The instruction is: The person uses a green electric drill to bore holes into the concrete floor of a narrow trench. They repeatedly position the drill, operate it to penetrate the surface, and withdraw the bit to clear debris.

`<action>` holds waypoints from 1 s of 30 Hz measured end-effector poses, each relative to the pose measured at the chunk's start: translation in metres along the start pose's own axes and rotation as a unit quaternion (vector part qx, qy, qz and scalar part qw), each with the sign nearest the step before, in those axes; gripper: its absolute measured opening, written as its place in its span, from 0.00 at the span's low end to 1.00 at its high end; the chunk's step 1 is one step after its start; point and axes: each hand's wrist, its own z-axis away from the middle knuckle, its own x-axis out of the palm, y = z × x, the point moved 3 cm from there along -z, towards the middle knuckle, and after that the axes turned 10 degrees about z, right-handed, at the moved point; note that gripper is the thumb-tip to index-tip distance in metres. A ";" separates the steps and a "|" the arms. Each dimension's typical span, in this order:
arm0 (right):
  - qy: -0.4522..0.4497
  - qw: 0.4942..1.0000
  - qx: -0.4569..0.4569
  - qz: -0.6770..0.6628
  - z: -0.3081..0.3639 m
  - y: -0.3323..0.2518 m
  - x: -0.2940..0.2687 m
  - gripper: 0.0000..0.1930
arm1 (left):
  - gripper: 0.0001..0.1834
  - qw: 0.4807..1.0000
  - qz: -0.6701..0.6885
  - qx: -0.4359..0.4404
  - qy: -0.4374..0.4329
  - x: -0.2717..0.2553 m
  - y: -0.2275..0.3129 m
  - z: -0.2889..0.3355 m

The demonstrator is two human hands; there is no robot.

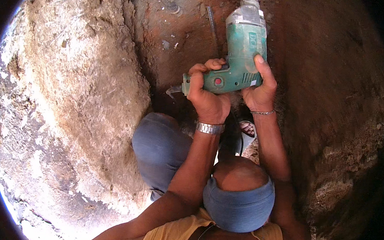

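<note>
A green electric drill (247,40) with a grey metal front housing is held out ahead of me, its nose pointing away and running off the upper edge. My left hand (208,92), with a metal watch at the wrist, wraps round the handle (231,80), fingers curled over its far side near the trigger. A red button shows on the handle. At the drill's rear, my right hand (262,86) grips the body with the thumb along its right side; a thin bracelet circles that wrist. What the drill's tip meets is out of view.
A large pale, rough rock or earth mass (86,62) rises at left. A dark earthen wall (332,92) stands close on the right. A thin dark rod (212,25) lies on reddish soil beyond the handle. My bent knees (238,205) and a foot (247,128) are below the drill.
</note>
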 end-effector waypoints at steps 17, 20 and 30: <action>-0.002 0.999 0.035 -0.031 -0.001 0.002 -0.004 0.31 | 0.14 0.999 0.011 0.014 -0.039 -0.003 -0.003 -0.005; -0.009 0.998 0.035 -0.049 0.000 0.002 -0.003 0.28 | 0.14 0.998 0.017 0.015 -0.053 0.002 -0.002 -0.005; -0.002 0.998 0.031 -0.046 -0.001 0.003 -0.004 0.28 | 0.14 0.999 0.025 0.011 -0.041 -0.004 -0.005 -0.005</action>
